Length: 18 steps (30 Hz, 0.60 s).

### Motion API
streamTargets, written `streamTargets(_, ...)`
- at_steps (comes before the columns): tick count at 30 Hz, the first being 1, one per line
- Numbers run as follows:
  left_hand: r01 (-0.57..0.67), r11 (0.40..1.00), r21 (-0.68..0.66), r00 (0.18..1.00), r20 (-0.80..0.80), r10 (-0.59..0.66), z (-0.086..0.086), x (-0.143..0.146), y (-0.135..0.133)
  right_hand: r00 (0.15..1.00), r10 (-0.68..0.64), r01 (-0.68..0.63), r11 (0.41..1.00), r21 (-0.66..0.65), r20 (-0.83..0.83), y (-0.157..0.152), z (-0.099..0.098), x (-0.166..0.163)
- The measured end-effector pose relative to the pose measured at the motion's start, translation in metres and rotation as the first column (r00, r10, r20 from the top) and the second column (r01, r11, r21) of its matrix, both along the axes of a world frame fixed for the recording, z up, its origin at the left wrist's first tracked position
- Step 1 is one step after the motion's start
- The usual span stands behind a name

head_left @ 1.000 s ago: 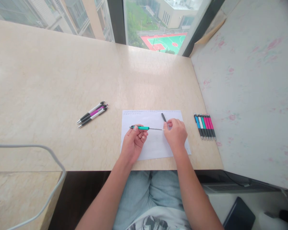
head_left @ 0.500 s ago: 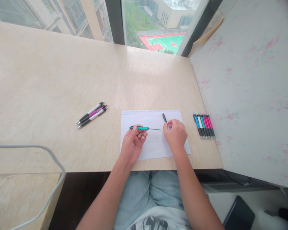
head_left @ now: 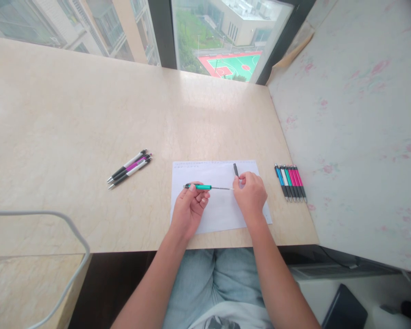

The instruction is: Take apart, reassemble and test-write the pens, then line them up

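Above the sheet of white paper (head_left: 219, 214), my left hand (head_left: 188, 210) is closed on the green barrel of a pen (head_left: 202, 187), held level with its black clip end to the left. A thin ink refill (head_left: 221, 188) sticks out of the barrel's right end. My right hand (head_left: 251, 194) is closed, thumb and fingers at the refill's tip. From those fingers the black grip section (head_left: 235, 170) of the pen points up and away. Its lower end is hidden by the fingers, and whether they also pinch the refill I cannot tell.
To the left lie a few pens (head_left: 130, 169), white and purple with black grips. A neat row of several coloured pens (head_left: 291, 183) is by the wall on the right. A grey cable (head_left: 68, 219) loops over the table's left front. Windows (head_left: 229, 41) bound the back.
The view has tilted slightly, so everything sits a little lower. The black grip section stands somewhat more upright in my right hand. Both hands otherwise keep their places.
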<state>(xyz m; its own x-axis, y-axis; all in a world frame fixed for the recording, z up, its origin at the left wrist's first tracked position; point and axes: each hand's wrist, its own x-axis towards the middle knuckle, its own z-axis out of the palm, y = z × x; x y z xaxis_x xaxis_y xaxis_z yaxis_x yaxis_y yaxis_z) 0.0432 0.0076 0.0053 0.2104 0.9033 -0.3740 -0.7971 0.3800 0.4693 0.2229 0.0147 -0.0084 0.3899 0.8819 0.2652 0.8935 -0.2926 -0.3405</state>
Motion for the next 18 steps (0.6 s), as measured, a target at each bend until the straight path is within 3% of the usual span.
streamTargets(10, -0.001, 1.0, -0.012, 1.0, -0.022, 0.001, 0.0039, 0.0009, 0.0008, 1.0, 0.007, -0.008, 0.999, -0.049, -0.005, 0.0006, -0.0037, 0.0002)
streamTargets(18, 0.012, 1.0, 0.023, 0.997, -0.079, -0.01, 0.0061, 0.0021, -0.0011, 1.0, 0.009, -0.008, 0.997, -0.083, 0.013, -0.001, 0.004, -0.005)
